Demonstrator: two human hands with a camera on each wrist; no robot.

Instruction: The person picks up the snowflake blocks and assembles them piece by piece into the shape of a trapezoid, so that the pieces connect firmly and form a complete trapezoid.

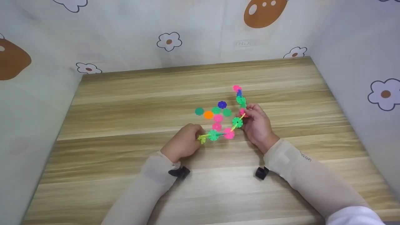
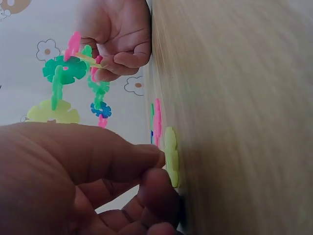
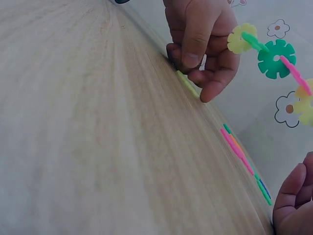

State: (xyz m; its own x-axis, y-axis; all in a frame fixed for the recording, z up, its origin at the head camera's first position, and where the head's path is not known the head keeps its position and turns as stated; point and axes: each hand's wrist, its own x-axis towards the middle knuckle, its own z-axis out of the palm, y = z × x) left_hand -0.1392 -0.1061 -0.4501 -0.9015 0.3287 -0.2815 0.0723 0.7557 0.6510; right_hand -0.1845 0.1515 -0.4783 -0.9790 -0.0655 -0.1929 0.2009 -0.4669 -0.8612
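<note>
Lying beside the chain point(image 1: 237, 122) pinched in the right grip point(image 1: 258, 127), loose discs point(image 1: 218, 118) cluster; left grip point(image 1: 182, 142) unclear.

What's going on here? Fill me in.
A person's right hand holds up a chain of joined flower-shaped discs in pink, green, yellow and blue. The left hand has its fingertips at a yellow disc on the table; whether it grips it is unclear. Loose discs, pink, green, orange and dark blue, lie nearby, unattached to the chain.
</note>
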